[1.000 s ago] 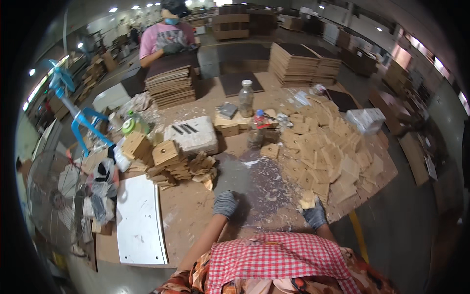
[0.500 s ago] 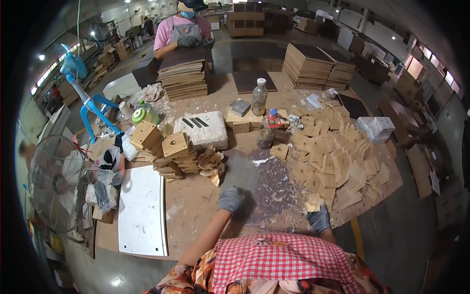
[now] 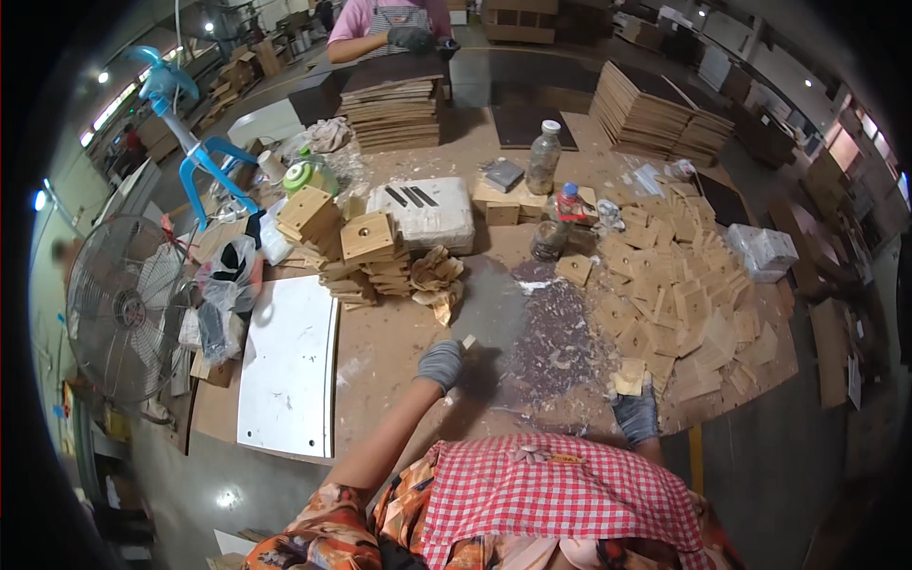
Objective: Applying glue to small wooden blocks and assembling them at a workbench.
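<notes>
My left hand [image 3: 441, 365], in a grey knitted glove, is closed above the worktable left of centre, palm down. A small pale, wood-like piece [image 3: 469, 341] sticks out past its fingertips; its exact kind is too small to tell. At the front right, my gloved right hand [image 3: 637, 412] grips a square wooden block [image 3: 629, 377] by its near edge. This hand is beside the lower end of a spread pile of thin wooden pieces [image 3: 665, 304], some with a round hole. Between the hands lies a dark, glue-stained patch [image 3: 551, 342] scattered with pale flakes.
Wooden blocks [image 3: 369, 237] are stacked at left, near crumpled brown paper [image 3: 437, 280] and a white-wrapped bundle [image 3: 423, 214]. A white panel [image 3: 290, 370], fan [image 3: 128, 306] and bottles [image 3: 544, 157] surround the work area. Across the table, a person [image 3: 399, 33] stands behind stacked boards [image 3: 391, 109].
The view has shifted, so the table things sit higher and further right. At my left fingertips, the small pale piece now shows. My right hand still grips the wooden block.
</notes>
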A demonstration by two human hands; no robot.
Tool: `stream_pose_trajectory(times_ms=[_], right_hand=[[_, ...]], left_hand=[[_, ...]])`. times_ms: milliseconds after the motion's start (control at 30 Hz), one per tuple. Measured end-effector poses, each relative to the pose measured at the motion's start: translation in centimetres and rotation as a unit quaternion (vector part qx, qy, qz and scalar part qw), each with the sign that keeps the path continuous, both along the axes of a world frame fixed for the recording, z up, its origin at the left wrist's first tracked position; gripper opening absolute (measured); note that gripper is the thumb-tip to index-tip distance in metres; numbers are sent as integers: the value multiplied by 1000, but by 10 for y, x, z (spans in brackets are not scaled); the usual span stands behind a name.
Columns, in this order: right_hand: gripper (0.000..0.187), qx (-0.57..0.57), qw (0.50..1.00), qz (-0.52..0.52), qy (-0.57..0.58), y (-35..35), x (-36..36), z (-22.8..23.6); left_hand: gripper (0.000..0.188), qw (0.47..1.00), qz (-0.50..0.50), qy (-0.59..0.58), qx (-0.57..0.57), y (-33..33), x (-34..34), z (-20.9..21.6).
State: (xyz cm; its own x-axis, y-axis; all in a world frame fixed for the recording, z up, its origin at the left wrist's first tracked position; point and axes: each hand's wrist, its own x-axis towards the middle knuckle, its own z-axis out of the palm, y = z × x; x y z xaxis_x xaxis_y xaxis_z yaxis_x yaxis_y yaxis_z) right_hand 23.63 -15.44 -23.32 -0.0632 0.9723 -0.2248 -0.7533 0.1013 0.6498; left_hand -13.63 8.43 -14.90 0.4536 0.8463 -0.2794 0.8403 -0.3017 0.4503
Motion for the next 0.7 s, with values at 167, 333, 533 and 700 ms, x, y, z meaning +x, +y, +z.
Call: stream_pose_trajectory(times_ms=[167, 333, 533, 700], right_hand=[[42, -28, 968, 30, 246, 54, -52, 105], [34, -72, 417, -98, -901, 107, -96, 190], [41, 45, 373, -163, -912, 128, -175, 262], [40, 71, 12, -240, -968, 136, -188, 264]], left_hand=[[36, 845, 68, -414, -333, -19, 11, 95], [43, 742, 56, -557, -369, -32, 29, 120], [46, 833, 53, -499, -233, -39, 34, 121], [49, 876, -1, -454, -161, -39, 33, 130]])
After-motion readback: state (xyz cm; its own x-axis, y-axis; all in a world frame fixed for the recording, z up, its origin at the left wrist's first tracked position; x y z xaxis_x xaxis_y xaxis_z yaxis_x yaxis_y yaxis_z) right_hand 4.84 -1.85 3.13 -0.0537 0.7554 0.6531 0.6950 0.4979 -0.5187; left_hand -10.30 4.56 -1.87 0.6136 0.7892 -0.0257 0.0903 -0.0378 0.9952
